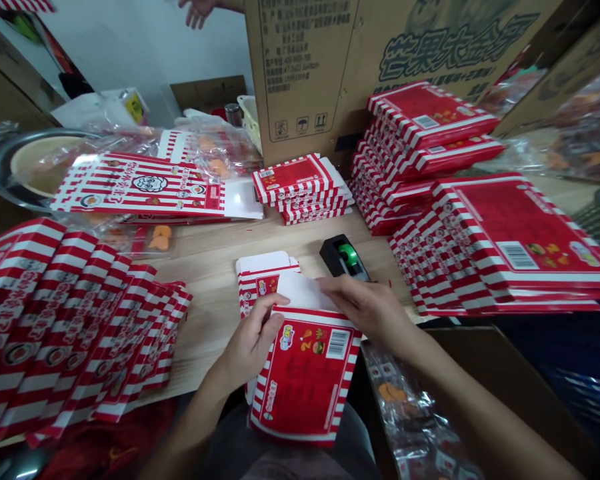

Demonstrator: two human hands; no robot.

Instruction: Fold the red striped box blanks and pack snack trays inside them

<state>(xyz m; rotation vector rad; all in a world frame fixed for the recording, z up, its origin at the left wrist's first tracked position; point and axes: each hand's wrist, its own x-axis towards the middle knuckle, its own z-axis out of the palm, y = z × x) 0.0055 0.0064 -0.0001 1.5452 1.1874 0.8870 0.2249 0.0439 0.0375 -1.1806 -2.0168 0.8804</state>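
A red-and-white striped box [305, 380] with a barcode is held in front of me, its white end flap [303, 290] standing up. My left hand [253, 343] grips the box's upper left edge between thumb and fingers. My right hand [363, 307] has its fingers closed at the flap's right side, near the upper right corner. Behind the held box, another striped box [260, 267] lies on the table with a white flap showing. A black tape dispenser [344, 257] with a green roll sits just beyond my right hand.
Striped boxes lean in a row [65, 320] at left. More stacks [430, 153] stand at right, with a small pile [300, 187] behind. Flat cartons [145, 187] lie back left. A large cardboard box [310, 80] blocks the back. Bagged items [405, 407] fill a carton below right. Another person's hand [199, 10] shows at top.
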